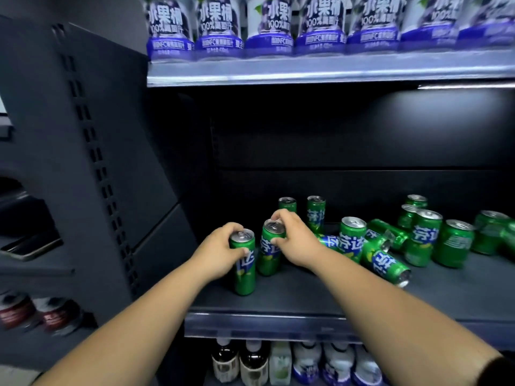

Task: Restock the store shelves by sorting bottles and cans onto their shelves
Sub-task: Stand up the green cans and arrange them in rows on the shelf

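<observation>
Dark middle shelf: my left hand and right hand each clamp a slim green can, another can; rigid, slick, tippy, so I'd grip mid-body.

Dim shelf, strip-light glare above, perhaps edge blur.

Purple-labelled bottles lose their caps to the top edge; bottles below (blurred, labels unreadable) are cut off at the bottom edge.
</observation>
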